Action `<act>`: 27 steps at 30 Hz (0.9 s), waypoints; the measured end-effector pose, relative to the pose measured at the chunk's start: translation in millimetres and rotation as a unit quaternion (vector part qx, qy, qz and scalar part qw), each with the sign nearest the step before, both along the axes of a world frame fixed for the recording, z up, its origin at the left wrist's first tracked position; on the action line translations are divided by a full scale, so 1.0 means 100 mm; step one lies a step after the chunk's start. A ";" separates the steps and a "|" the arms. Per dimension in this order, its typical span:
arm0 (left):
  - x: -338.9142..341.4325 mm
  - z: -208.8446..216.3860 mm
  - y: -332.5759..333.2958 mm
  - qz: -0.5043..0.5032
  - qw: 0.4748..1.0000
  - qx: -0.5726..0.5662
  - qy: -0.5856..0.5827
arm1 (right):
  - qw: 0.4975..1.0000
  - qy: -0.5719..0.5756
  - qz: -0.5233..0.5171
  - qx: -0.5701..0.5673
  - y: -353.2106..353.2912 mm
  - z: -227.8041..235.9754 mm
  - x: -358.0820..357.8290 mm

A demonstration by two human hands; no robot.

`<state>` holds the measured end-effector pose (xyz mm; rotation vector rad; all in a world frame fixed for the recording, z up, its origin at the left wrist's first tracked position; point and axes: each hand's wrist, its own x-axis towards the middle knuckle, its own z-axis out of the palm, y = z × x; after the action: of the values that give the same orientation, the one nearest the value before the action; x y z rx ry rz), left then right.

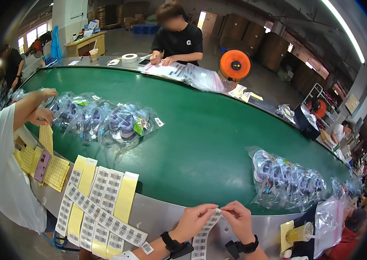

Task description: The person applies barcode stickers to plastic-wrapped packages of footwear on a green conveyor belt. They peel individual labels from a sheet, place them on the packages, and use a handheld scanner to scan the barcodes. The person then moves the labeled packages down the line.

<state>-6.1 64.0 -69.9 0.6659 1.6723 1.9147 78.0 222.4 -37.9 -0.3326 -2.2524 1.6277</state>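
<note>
"The left hand — what is held by it?"

"The upper end of a barcode label strip is pinched there between thumb and fingertip, with the grip drawn narrow."

"And by the right hand?"

"The same end is pinched from the other side, just as narrowly. The fingertips of both hands are brought close together, and the strip is left hanging below them."

"Where is the strip found?"

"Between the two forearms, over the metal rim of the table. Whether the rim is touched by its lower part cannot be told."

"What is laid to the left?"

"Several label sheets, white and yellow, are spread there overlapping, and they are crossed by a slanting strip. Near the left forearm a loose label is seen."

"And on the green surface?"

"One row of clear bags is lined up at the right, another row at the left. Bluish-purple, shoe-like things are contained in them. A drink cup is set near the right row."

"Are other people seen?"

"At the left, a yellow sheet is held by a person in white. Across the table, flat plastic packaging is spread before a person in black — and beside it an orange fan is stood."
</note>
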 end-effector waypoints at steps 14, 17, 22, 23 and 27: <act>0.13 0.06 0.01 -0.045 0.999 -0.013 0.007 | 0.955 0.067 -0.084 0.276 -0.18 0.16 0.27; 0.15 0.08 0.05 -0.038 0.999 -0.021 0.007 | 0.933 0.094 -0.082 0.339 -0.14 0.12 0.26; 0.28 -0.12 0.16 -0.059 0.996 0.020 -0.070 | 0.920 0.120 -0.059 0.368 -0.07 0.10 0.25; 0.26 -0.05 0.16 -0.078 0.993 0.038 -0.085 | 0.921 0.121 -0.058 0.365 -0.07 0.14 0.25; 0.24 -0.11 0.14 -0.103 0.992 0.001 -0.072 | 0.928 0.090 -0.025 0.360 -0.05 0.24 0.38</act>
<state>18.3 77.7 -81.0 0.6566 1.4542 1.7739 116.4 217.7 -13.9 -0.0407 -2.4703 0.6765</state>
